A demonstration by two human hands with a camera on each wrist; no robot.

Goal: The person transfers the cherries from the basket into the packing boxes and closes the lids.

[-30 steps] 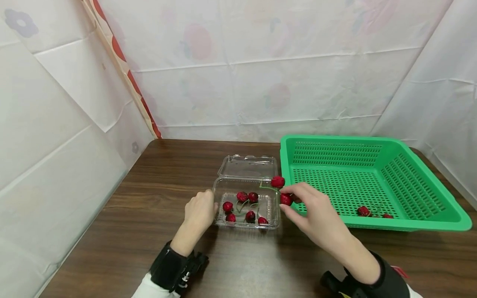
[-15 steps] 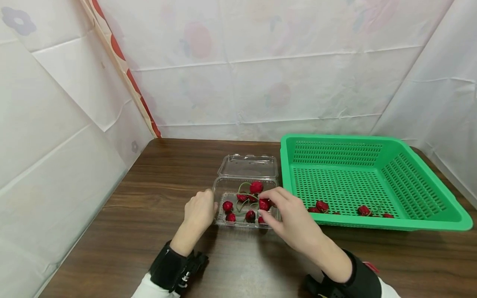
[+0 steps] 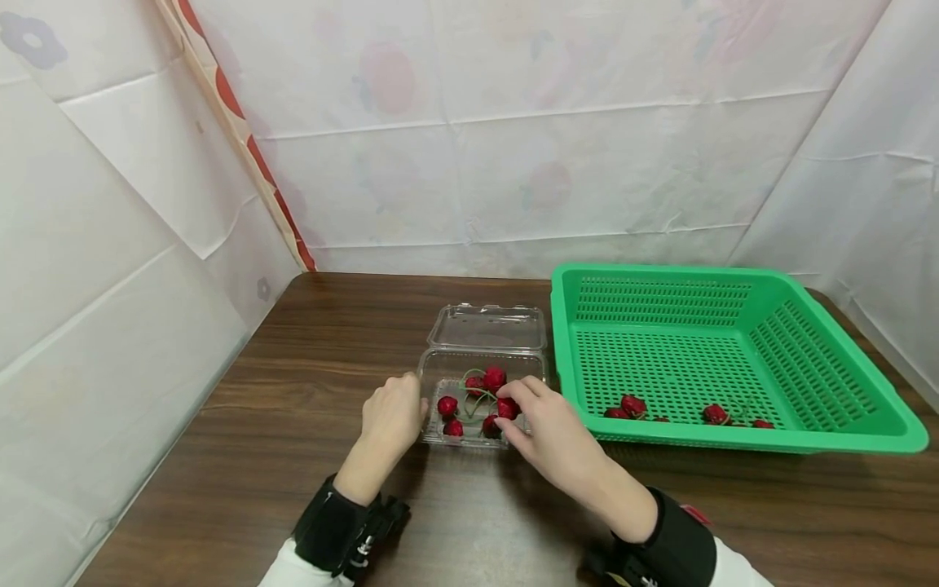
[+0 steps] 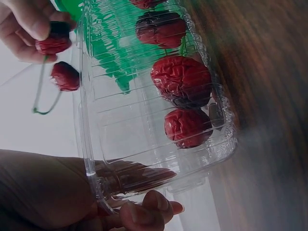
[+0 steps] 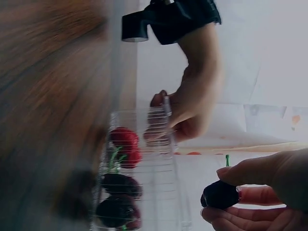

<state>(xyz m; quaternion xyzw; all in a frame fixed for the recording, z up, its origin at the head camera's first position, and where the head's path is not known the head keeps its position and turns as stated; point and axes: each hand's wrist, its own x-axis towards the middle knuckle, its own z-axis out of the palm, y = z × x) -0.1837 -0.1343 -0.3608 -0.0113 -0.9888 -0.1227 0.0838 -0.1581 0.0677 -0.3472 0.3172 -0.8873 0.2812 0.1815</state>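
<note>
Head view: in the past second, we see, the right grip point(image 3: 553, 432) has carried the near cherry point(image 3: 507, 408) and the far cherry point(image 3: 495, 377) from the right edge of the box point(image 3: 455, 367) to above its right half, away from the basket point(image 3: 667, 371). The move, as we judge it, lines the two up with the fruit point(image 3: 447, 406) inside. They lie front to back over the counter point(image 3: 330, 326), their shared long axis leaning slightly left at the far end. The left grip point(image 3: 391, 416) has stayed put.

Left wrist view: we find both above the rim, one pinched, one free, their stem point(image 4: 36, 109) bent in a V pointing toward the left grip, which is clamped on the box's end.

Right wrist view: thumb and fingers are clamped on the near cherry, its stem also pointing to the left grip. We cannot make out the far one.
</note>
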